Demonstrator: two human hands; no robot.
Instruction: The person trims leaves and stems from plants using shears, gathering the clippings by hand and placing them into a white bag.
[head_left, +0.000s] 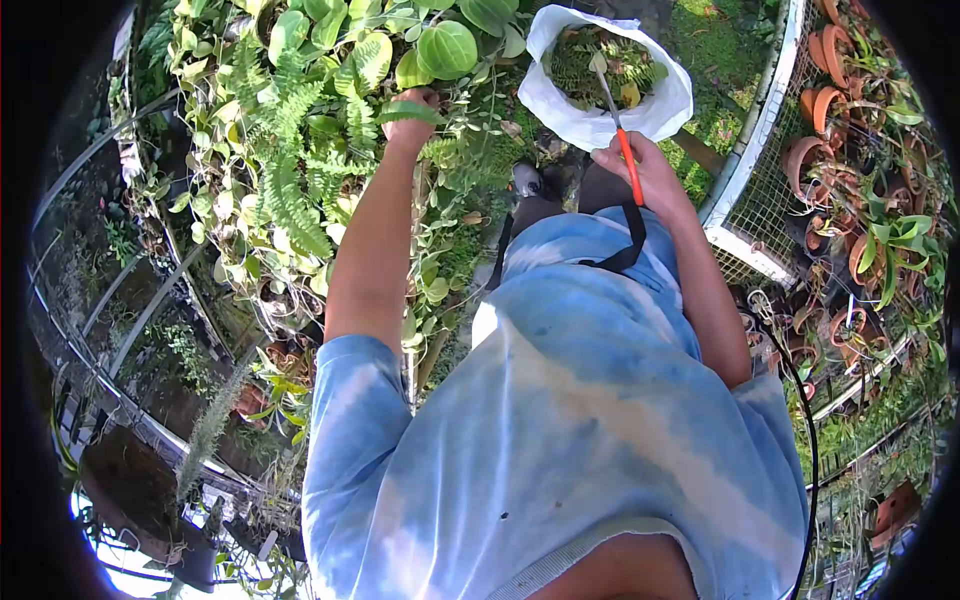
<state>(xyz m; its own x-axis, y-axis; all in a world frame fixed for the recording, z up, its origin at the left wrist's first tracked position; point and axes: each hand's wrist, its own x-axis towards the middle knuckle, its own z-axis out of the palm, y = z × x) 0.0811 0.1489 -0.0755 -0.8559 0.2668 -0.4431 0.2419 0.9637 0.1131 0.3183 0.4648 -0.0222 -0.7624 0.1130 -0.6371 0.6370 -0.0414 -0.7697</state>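
Observation:
My left hand (412, 108) is in among the leaves at the top centre, its fingers curled closed beside a round striped leaf (446, 50). A fern leaf (410, 112) crosses it, and what the fingers grip is hidden. My right hand (655, 178) is closed on an orange-handled tool (629, 165), whose metal blade points away over a white bag (556, 108). That hand also touches or nearly touches the bag's near rim. Inside the open bag lie green and brown plant cuttings (612, 72) and a yellow leaf (630, 94).
Dense ferns (290, 170) and vines fill the left side. Clay pots (805, 160) with plants line the right, beyond a white-edged wire mesh frame (745, 250). A black cable (812, 430) runs down at the right. A shoe (526, 180) shows below the bag.

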